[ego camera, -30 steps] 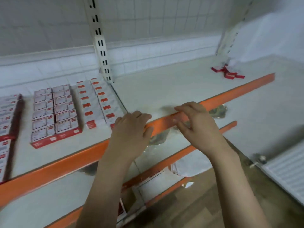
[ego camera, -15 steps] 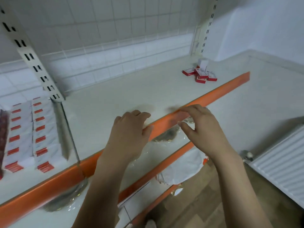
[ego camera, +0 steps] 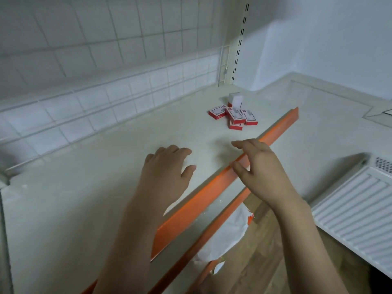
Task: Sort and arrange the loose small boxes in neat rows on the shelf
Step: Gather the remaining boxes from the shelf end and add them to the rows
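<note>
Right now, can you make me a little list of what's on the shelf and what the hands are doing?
shelf: white shelf with an orange front edge
boxes: small pile of loose red and white boxes, jumbled, near the far right end
left hand: left hand open, over the shelf, holding nothing
right hand: right hand open, fingers loosely bent at the orange edge
beside shelf: white radiator

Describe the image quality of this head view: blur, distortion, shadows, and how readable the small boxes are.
Head view: wide-angle bending curves the wall grid and the orange shelf edge; light is soft and dim, with faint shadows under the left hand and right hand; the loose small boxes look fairly sharp, but their print is too small to read.
</note>
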Motion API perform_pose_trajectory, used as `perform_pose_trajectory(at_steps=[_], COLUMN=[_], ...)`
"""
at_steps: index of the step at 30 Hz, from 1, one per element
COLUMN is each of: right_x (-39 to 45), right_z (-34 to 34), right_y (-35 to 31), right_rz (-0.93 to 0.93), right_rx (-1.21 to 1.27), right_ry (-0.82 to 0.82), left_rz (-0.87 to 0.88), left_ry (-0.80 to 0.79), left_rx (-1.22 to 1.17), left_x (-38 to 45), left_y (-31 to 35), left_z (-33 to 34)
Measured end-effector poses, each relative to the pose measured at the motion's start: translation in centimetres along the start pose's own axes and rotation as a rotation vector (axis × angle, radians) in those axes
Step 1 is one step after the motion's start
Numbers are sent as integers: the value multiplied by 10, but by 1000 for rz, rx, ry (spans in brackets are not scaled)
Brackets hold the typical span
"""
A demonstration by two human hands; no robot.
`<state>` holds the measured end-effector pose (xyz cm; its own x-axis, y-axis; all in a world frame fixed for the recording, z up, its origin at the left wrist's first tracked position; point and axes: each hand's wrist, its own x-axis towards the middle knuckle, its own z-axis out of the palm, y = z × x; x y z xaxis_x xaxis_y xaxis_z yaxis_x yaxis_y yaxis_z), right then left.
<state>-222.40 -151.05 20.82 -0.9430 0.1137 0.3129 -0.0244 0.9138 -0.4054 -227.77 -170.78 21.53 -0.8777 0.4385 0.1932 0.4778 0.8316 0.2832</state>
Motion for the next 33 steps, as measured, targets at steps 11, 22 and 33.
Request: perform_pose_trajectory(at_steps=[11,22,33], right_x=[68,140,261], right_z=[-6,-20,5], right_y=[78,154,151], right_rz=[-99,-183,-342], right_rx=[15,-8,-119], right_ry=[-40,-120,-317], left_rz=[-83,-166,-322], left_ry=[20,47,130], left_rx=[25,33,54], left_x=[73,134,146], left_y=[42,92,81], left_z=[33,68,61])
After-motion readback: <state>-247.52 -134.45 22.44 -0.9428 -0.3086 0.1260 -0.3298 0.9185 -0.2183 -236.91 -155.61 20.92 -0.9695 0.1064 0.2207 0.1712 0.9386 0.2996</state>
